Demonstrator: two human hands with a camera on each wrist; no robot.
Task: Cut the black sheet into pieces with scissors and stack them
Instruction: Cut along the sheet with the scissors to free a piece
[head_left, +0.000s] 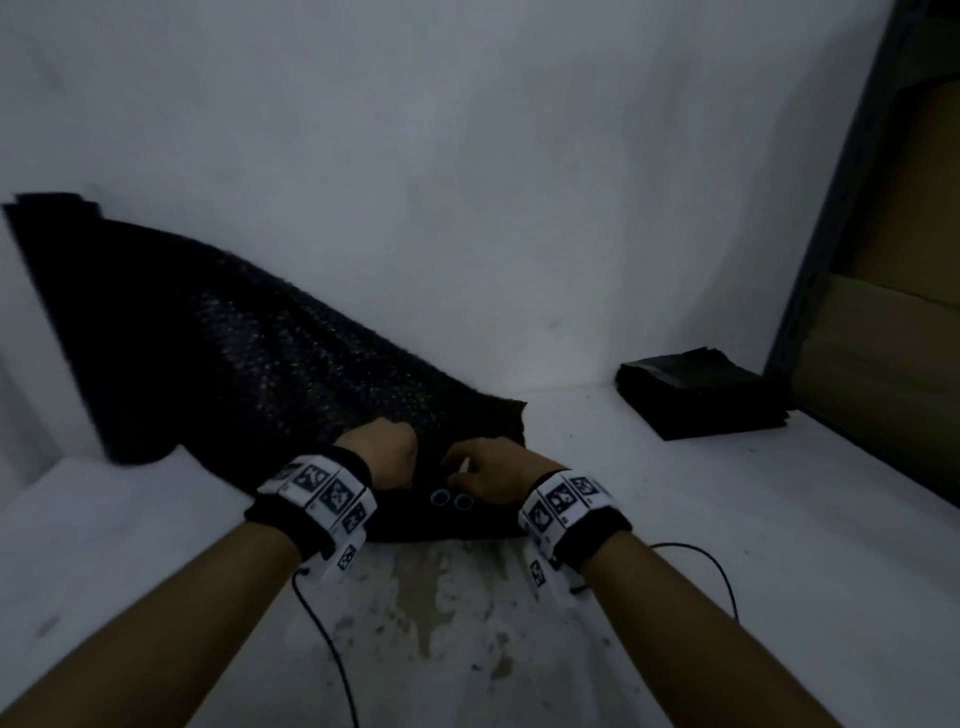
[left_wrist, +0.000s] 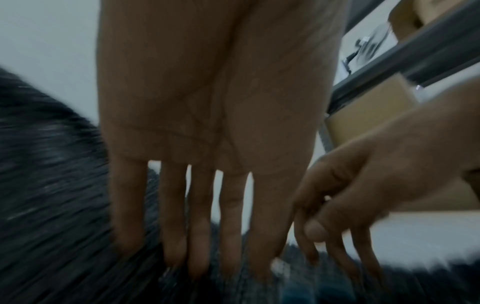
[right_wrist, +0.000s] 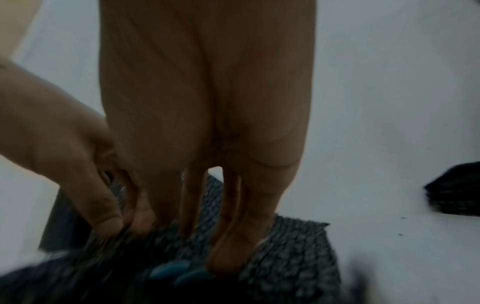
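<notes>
A long black bubbly sheet (head_left: 234, 353) hangs down from the upper left onto the white table (head_left: 701, 519). Its near end lies flat in front of me. My left hand (head_left: 384, 449) bunches the sheet (right_wrist: 291, 257) between thumb and curled fingers; the right wrist view shows this left hand (right_wrist: 64, 148) pinching it. Just right of it, my right hand (head_left: 491, 470) points its fingers (right_wrist: 228, 246) down onto the sheet, beside the blue handle rings of the scissors (head_left: 449, 500). The scissors (right_wrist: 179, 271) lie on the sheet; their blades are hidden. A stack of black pieces (head_left: 701, 395) sits at the right.
A dark metal shelf frame (head_left: 831, 234) with cardboard boxes (head_left: 893, 322) stands at the far right, close behind the stack. A white wall backs the table. Thin black cables (head_left: 322, 634) trail from both wrists over the stained table front.
</notes>
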